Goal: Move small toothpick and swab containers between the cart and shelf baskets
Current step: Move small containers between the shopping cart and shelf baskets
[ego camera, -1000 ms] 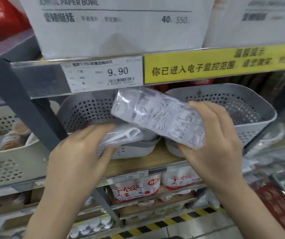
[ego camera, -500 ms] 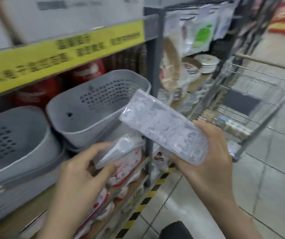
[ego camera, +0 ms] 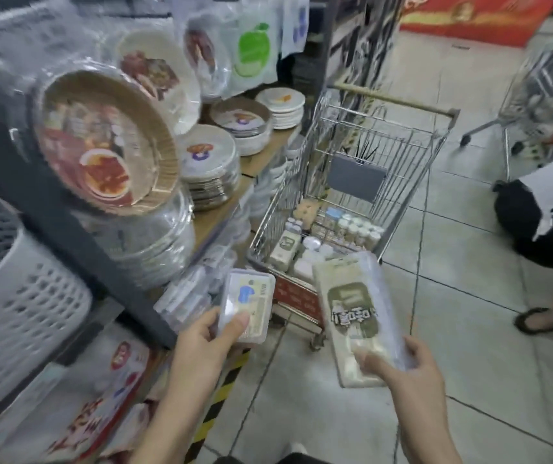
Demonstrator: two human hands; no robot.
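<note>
Pale glossy floor tiles (ego camera: 469, 313) run beside a shelf of stacked paper plates (ego camera: 208, 162) and a perforated grey plastic basket (ego camera: 17, 296). Ahead stands a wire cart (ego camera: 362, 169) with small round-lidded containers (ego camera: 357, 229) in its bottom. The left hand (ego camera: 201, 343) pinches a small clear rectangular box (ego camera: 246, 304); the right hand (ego camera: 409, 373) grips a long, flat plastic-wrapped pack (ego camera: 357, 316), both held in the air short of the cart.

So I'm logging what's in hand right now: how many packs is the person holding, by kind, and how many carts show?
Small clear box with a blue mark, in the left hand's grip: 1
Long clear pack with an olive label, in the right hand's grip: 1
Wire carts: 2, the near cart and another cart further right
Total: 4
</note>
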